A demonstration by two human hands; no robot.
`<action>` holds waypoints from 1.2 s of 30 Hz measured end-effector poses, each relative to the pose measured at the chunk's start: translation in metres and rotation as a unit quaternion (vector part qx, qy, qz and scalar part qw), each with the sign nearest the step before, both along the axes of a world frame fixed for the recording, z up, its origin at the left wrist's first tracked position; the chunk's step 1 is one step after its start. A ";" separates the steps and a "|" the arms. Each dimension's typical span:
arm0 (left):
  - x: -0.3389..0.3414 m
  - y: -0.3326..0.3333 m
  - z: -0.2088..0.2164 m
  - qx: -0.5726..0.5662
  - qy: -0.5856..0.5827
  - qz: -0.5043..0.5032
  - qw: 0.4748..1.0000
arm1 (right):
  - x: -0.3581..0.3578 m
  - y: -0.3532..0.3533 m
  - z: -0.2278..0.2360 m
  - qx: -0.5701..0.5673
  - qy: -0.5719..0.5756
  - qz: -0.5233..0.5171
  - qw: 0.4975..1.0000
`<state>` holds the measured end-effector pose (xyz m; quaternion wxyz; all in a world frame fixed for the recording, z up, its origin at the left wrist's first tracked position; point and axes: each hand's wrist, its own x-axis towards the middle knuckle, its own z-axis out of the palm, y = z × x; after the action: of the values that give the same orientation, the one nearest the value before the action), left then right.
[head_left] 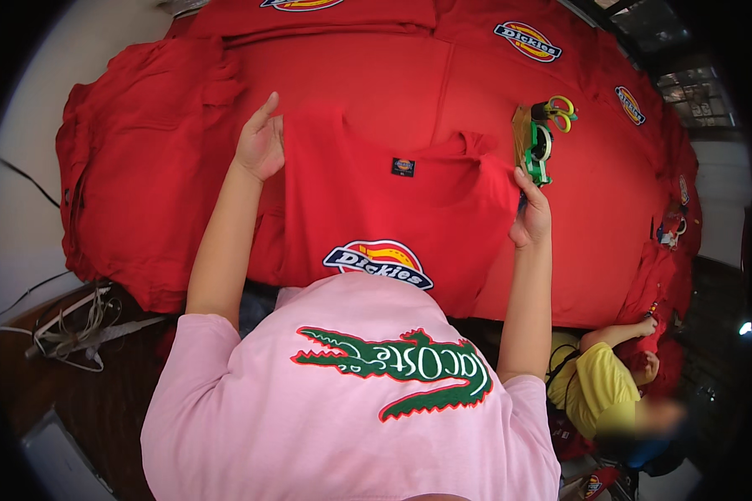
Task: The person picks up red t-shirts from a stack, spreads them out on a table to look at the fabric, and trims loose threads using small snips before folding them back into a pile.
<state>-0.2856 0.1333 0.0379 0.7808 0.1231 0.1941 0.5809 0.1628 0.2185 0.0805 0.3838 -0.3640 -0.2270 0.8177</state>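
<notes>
A red shirt (376,200) spreads in front of me, its neckline toward the far side. It has a dark neck label and a multicoloured badge on the chest. At its left edge is my left hand (261,146), thumb raised, its fingers partly hidden behind the cloth. My right hand (533,213) grips the right edge, thumb along the fabric. Just beyond that hand, a green tape dispenser (541,154) and yellow-green-handled scissors (558,113) lie on the red-covered table (576,242).
Piled red garments (142,167) lie on the left, and more badged ones (526,63) at the back. Tangled white cables (75,330) are at the lower left. A person in yellow (597,384) works at the right edge, near small items (670,231).
</notes>
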 end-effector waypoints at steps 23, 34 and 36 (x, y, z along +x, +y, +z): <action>0.149 -0.080 0.028 0.074 0.286 0.040 0.954 | -0.094 -0.113 -0.027 0.277 -0.349 0.018 0.895; 0.197 -0.130 0.039 0.276 0.521 0.010 0.807 | -0.100 -0.183 -0.025 0.543 -0.355 0.026 0.761; 0.201 -0.133 0.044 0.279 0.518 0.016 0.808 | -0.099 -0.186 -0.026 0.572 -0.351 0.010 0.741</action>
<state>-0.0845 0.0002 0.0823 0.4870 0.6154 0.4013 0.4723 0.0635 0.0324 0.0540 0.4049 -0.3345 -0.7747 0.3523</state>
